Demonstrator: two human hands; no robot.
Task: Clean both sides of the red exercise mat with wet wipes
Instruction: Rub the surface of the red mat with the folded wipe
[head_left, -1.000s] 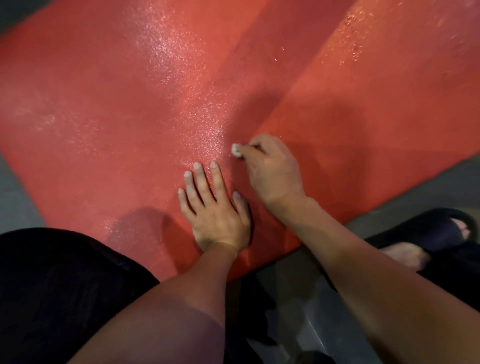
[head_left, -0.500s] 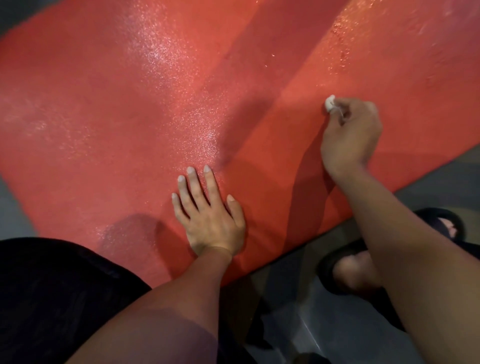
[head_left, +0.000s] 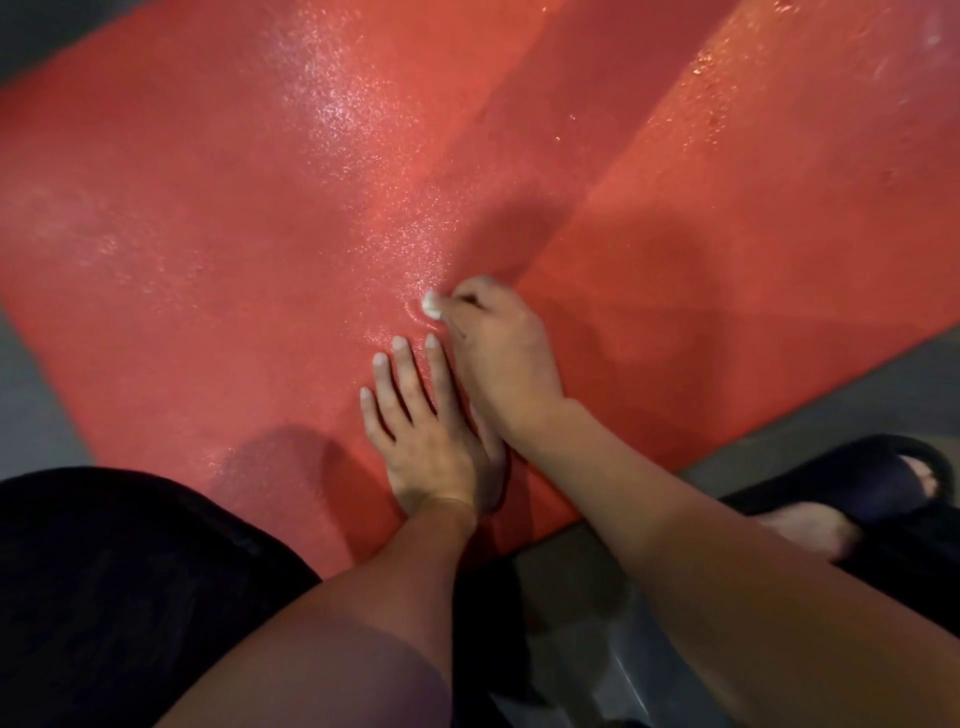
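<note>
The red exercise mat (head_left: 218, 249) lies flat on the floor and fills most of the view, its surface glistening wet in a streak through the middle. My left hand (head_left: 423, 436) rests flat on the mat near its front edge, fingers straight and spread. My right hand (head_left: 498, 353) crosses just over the left hand's thumb side and pinches a small balled white wet wipe (head_left: 430, 303), pressing it onto the mat just beyond my left fingertips. Only a small tip of the wipe shows past my fingers.
Grey floor (head_left: 841, 410) borders the mat at the right and lower left. My foot in a dark slide sandal (head_left: 862, 483) sits on the floor at the right. My black-clothed knee (head_left: 114, 582) fills the lower left corner.
My right hand swept with the wipe from the mat's right part back left to a spot just beyond my left fingertips. My left hand stayed planted.
</note>
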